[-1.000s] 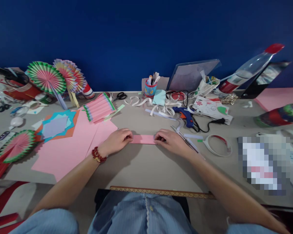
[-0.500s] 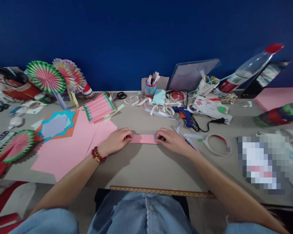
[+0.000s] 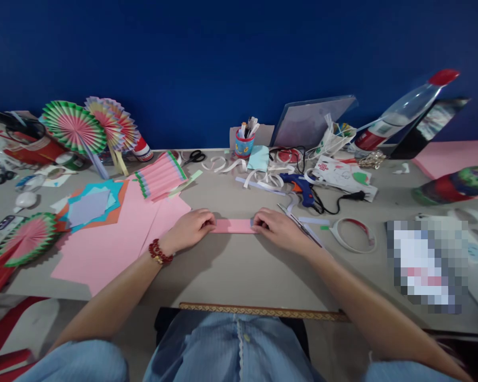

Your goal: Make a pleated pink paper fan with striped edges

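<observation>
A narrow folded strip of pink paper (image 3: 234, 226) lies flat on the grey table (image 3: 239, 276) in front of me. My left hand (image 3: 191, 229), with a red bead bracelet at the wrist, pinches the strip's left end. My right hand (image 3: 279, 228) pinches its right end. Both hands rest on the table and press the strip down.
Large pink sheets (image 3: 115, 239) lie to the left, with a pleated pink stack (image 3: 161, 176) and paper fans (image 3: 75, 127) behind. A blue glue gun (image 3: 300, 187), scissors (image 3: 195, 156), pen cup (image 3: 242, 144), tape ring (image 3: 352, 235) and paper scraps crowd the back right.
Both hands keep hold of the strip's ends; my right fingers shifted slightly along its right end. The strip has not moved.
</observation>
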Demonstrator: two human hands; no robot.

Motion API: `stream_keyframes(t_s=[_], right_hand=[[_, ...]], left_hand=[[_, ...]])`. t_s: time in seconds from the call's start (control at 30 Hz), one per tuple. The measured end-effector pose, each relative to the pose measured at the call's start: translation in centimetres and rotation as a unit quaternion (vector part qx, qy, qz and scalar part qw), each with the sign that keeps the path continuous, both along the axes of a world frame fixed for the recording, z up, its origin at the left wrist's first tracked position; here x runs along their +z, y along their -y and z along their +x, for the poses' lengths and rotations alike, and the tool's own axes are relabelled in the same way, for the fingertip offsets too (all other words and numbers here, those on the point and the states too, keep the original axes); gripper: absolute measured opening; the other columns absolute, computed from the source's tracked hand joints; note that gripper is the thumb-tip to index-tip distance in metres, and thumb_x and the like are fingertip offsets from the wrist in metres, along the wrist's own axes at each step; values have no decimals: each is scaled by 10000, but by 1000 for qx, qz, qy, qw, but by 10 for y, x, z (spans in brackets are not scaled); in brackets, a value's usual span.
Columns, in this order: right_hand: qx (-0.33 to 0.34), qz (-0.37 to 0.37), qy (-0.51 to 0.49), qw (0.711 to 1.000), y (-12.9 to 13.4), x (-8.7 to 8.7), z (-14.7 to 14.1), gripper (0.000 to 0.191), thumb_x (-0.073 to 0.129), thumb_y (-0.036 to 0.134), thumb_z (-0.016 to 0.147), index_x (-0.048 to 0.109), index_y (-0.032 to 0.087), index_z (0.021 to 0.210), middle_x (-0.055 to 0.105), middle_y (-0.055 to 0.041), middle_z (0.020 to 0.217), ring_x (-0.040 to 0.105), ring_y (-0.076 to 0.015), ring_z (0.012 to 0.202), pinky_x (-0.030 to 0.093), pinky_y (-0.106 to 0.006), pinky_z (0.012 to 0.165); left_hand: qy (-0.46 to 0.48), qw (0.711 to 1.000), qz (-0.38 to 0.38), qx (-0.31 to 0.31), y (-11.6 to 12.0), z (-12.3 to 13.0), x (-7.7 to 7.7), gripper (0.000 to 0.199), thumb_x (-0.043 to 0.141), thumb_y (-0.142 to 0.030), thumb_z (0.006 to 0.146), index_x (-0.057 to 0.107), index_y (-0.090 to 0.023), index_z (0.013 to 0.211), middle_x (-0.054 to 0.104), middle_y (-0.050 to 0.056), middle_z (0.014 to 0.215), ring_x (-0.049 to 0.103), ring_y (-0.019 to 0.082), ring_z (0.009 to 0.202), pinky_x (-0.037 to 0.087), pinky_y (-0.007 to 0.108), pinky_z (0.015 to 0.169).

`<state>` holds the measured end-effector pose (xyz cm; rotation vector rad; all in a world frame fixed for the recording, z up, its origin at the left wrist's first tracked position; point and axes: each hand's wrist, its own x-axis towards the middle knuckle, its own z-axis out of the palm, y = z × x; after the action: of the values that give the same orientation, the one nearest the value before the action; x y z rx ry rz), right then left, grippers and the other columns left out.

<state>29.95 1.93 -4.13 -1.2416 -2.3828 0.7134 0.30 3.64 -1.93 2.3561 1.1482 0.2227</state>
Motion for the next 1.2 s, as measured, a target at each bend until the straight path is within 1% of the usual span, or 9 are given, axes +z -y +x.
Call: stream_keyframes(t_s=[0.43, 0.73, 0.87, 1.1, 1.2], right_hand=[[7, -5, -3, 1000, -1, 2, -1, 70, 563, 203, 923, 595, 199, 861, 607, -37, 885, 569, -168, 775, 393, -274, 716], [9, 11, -1, 1000, 1, 0, 0, 106, 535, 258, 956, 585, 199, 883, 600, -44, 889, 572, -179, 803, 401, -278, 716], [11, 17, 2, 1000, 3, 0, -1, 124, 517, 272, 970, 577, 200, 888, 596, -52, 897, 571, -186, 817, 416, -292, 736], [2, 21, 21, 1000, 9, 7, -5, 140, 488, 262, 978, 579, 194, 894, 606, -80, 943, 573, -216, 893, 435, -336, 801], [0, 26, 25, 999, 11, 7, -6, 141, 486, 258, 976, 584, 192, 899, 608, -84, 948, 572, -219, 899, 438, -343, 806]], left_hand=[[2, 1000, -4, 5, 1, 0, 1, 135, 483, -228, 933, 613, -202, 911, 650, 45, 939, 601, 203, 885, 444, 313, 770], [5, 1000, 0, 8, 2, 0, 0, 122, 486, -221, 936, 602, -206, 901, 649, 34, 944, 602, 204, 902, 441, 311, 786], [2, 1000, -2, 7, 1, 0, -1, 115, 486, -226, 943, 594, -207, 906, 645, 34, 947, 602, 201, 901, 439, 312, 787], [3, 1000, 10, -5, 3, -1, 0, 124, 472, -211, 961, 587, -204, 917, 642, 37, 952, 602, 202, 921, 439, 317, 821], [-2, 1000, 10, 0, 3, 0, 0, 92, 486, -202, 957, 572, -200, 925, 635, 32, 919, 599, 197, 883, 437, 309, 791]])
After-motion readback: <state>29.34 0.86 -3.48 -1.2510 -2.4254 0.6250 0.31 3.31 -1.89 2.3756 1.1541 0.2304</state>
